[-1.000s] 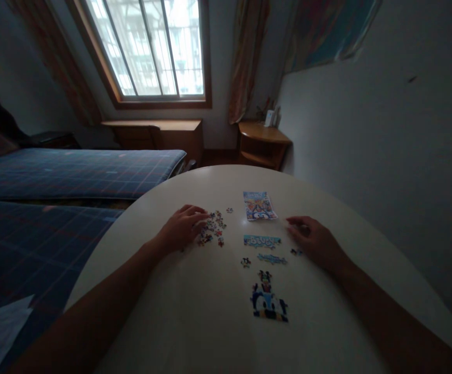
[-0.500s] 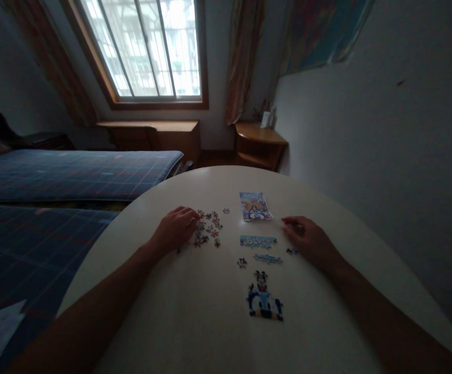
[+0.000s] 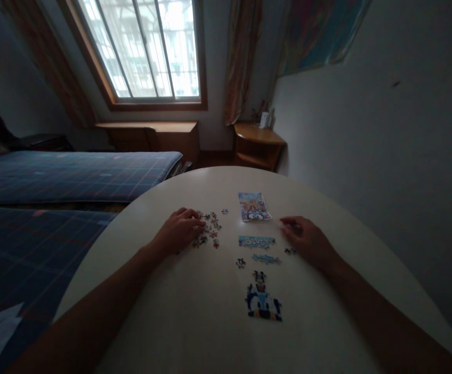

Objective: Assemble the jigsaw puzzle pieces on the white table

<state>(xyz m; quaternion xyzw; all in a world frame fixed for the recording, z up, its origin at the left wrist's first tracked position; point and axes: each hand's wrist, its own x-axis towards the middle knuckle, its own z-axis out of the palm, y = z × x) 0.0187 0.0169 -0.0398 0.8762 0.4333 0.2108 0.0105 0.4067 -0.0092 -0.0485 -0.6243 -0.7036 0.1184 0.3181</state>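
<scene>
My left hand (image 3: 179, 229) rests on the white round table (image 3: 194, 311), fingers curled over the edge of a pile of loose puzzle pieces (image 3: 209, 231). My right hand (image 3: 307, 239) lies to the right with fingers bent; whether it holds a piece is too dim to tell. Between the hands sit a picture card (image 3: 253, 206), a joined blue strip (image 3: 257, 241), a smaller strip (image 3: 265, 258), a single piece (image 3: 240, 263) and a joined cartoon section (image 3: 263, 302). One small piece (image 3: 289, 251) lies by my right hand.
A bed with a blue checked cover (image 3: 70, 174) stands left of the table. A wooden desk (image 3: 151, 132) sits under the barred window (image 3: 148, 49), and a corner shelf (image 3: 257, 143) stands behind the table. A white wall (image 3: 385, 156) runs close along the right.
My left hand drew back slightly from the loose pieces, then its fingers reached onto them again. My right hand has hardly moved. The view shifted a little.
</scene>
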